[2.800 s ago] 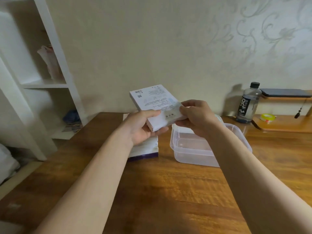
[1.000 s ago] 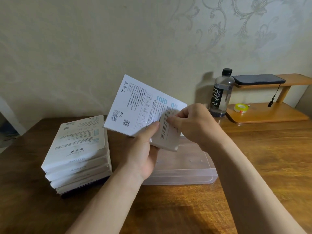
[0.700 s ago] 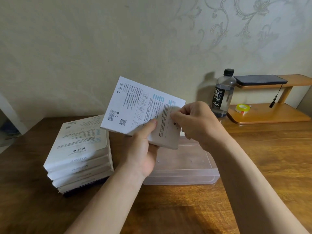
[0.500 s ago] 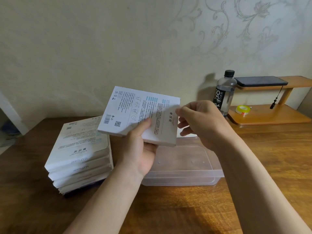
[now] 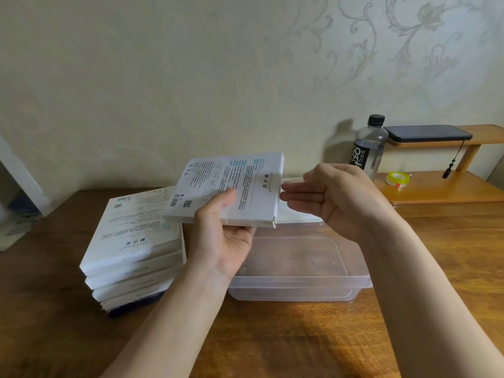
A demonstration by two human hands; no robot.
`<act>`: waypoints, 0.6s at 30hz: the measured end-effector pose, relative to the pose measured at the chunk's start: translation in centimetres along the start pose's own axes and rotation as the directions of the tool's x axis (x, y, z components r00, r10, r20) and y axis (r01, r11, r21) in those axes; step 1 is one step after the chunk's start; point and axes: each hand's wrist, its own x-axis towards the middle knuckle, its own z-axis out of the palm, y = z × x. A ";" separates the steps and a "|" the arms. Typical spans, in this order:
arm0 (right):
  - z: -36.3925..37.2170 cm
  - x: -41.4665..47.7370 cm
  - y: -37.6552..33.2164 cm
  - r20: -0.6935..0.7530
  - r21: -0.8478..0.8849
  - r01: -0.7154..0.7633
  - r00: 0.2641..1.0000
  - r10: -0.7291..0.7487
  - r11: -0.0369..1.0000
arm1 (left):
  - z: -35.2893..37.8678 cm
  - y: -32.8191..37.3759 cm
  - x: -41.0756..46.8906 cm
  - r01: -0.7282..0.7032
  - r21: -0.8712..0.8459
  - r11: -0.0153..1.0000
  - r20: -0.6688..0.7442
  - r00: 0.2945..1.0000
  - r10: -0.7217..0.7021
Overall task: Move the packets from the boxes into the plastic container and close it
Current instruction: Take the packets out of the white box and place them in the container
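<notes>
My left hand [image 5: 223, 238] grips a flat white printed box [image 5: 231, 186] from below, thumb on top, and holds it nearly level above the left end of the clear plastic container [image 5: 300, 283]. My right hand [image 5: 335, 197] is just off the box's right end, fingers straight and pointing at it, holding nothing that I can see. The container stands open on the wooden table [image 5: 272, 336], and I see nothing in it. To its left lies a stack of several similar white boxes [image 5: 136, 241]. No packets are visible.
A dark-labelled water bottle [image 5: 368, 151] stands behind the container at the wall. A small wooden shelf [image 5: 441, 189] to the right carries a yellow tape roll [image 5: 396, 179] and a dark phone [image 5: 428, 132]. A white shelf unit's edge [image 5: 19, 173] is at far left.
The box has tipped from a steep tilt to nearly level. My right hand has let go of the box's right end, opened, and drawn slightly to the right.
</notes>
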 end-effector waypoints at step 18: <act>0.6 -0.8 0.2 0.116 -0.301 -0.082 0.986 0.122 0.950 | 0.5 -0.1 -0.5 -0.089 0.095 0.992 0.052 0.995 0.084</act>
